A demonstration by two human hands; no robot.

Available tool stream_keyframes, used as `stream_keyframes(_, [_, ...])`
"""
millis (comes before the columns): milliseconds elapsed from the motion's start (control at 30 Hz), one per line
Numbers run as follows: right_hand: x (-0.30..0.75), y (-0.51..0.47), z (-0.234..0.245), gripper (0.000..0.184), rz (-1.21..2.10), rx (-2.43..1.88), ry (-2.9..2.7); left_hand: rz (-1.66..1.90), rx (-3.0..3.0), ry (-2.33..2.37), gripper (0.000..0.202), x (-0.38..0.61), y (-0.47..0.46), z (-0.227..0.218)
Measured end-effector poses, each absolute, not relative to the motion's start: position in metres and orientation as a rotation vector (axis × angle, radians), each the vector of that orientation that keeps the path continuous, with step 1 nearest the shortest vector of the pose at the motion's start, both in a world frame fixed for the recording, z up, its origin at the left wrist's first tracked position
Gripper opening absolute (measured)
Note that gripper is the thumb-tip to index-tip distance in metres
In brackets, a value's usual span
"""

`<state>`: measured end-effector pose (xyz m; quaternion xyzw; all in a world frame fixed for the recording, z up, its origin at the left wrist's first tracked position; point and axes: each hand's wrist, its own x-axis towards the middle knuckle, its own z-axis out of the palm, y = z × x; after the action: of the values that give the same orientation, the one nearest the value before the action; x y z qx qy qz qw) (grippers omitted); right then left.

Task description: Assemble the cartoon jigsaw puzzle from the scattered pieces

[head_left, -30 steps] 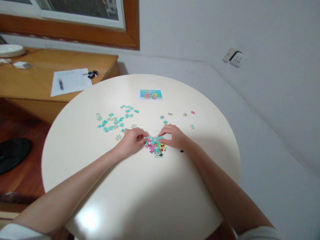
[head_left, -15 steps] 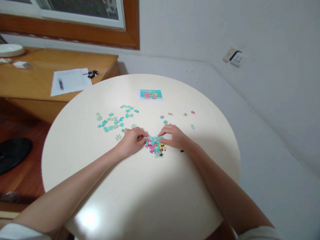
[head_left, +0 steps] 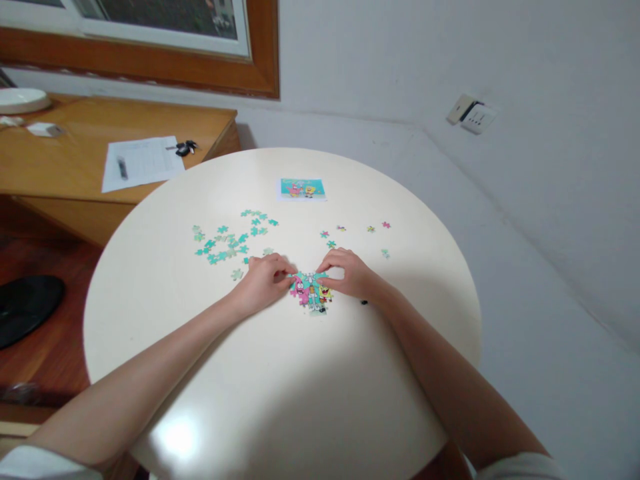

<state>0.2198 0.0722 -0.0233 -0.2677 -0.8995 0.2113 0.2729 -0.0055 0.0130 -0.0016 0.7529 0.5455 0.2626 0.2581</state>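
Observation:
A partly joined jigsaw puzzle with pink, white and yellow cartoon figures on turquoise lies flat before me. My left hand is closed in a pinch at its upper left edge, thumb and forefinger on the border. From the other side, my right hand pinches the upper right edge in the same way. My fingertips cover parts of both upper corners, so whether a loose piece is between them is hidden. A dark puzzle piece shows partly beneath my right wrist.
Loose turquoise puzzle pieces lie scattered left of the puzzle. Several more pieces, among them a pink one, are spread at the right. A picture card rests farther back on the round white table. A wooden desk adjoins at left.

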Motion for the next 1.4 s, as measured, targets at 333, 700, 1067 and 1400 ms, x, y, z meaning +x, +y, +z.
stream_keyframes(333, [0.2196,0.0711,-0.0225,0.010,0.566,-0.730,-2.425,0.715,2.075,1.473,0.013,-0.0056,0.0129,-0.0011])
stream_keyframes(700, [0.2191,0.0699,-0.0205,0.009,0.567,-0.747,-2.428,0.668,2.066,1.505,0.012,-0.0061,0.0131,-0.0009])
stream_keyframes(1067, [0.2193,0.0696,-0.0199,0.010,0.571,-0.774,-2.442,0.690,2.035,1.496,0.009,-0.0054,0.0132,0.0002])
stream_keyframes(1400, [0.2132,0.0649,-0.0188,0.006,0.449,-0.809,-2.417,0.769,1.928,1.486,0.004,-0.0008,0.0112,0.0000])
